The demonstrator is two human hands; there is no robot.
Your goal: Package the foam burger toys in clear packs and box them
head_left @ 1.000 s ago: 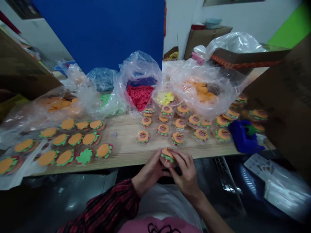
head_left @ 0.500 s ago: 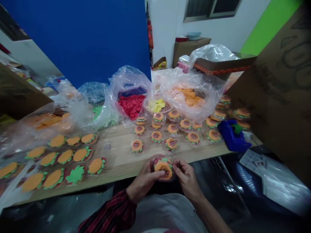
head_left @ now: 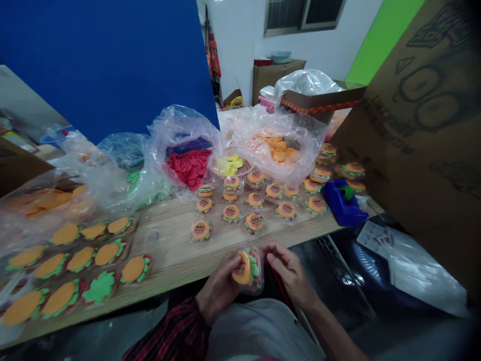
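My left hand (head_left: 221, 281) is closed around a toy hamburger in a clear plastic case (head_left: 247, 269), its thumb on the orange bun, just off the table's front edge. Green and red layers show along the bun's right side. My right hand (head_left: 283, 265) is at the case's right edge, its thumb and fingers pinched together; whatever they hold is too small to make out. Beyond my hands, several cased hamburgers with printed labels (head_left: 254, 222) stand on the wooden table (head_left: 169, 240). To the left lie several unlabelled hamburgers (head_left: 133, 269), one with a green lettuce piece (head_left: 99, 288) on top.
Plastic bags hold red pieces (head_left: 190, 166), orange buns (head_left: 278, 149) and green pieces (head_left: 150, 193). A basket with yellow pieces (head_left: 229, 164) sits between two bags. The blue tape dispenser (head_left: 342, 203) stands at the right, near a large cardboard box (head_left: 409, 150).
The cased hamburger has turned in my left hand, its lettuce side now facing right. My right hand stays beside its edge. The whole view has shifted slightly, with table objects appearing farther left.
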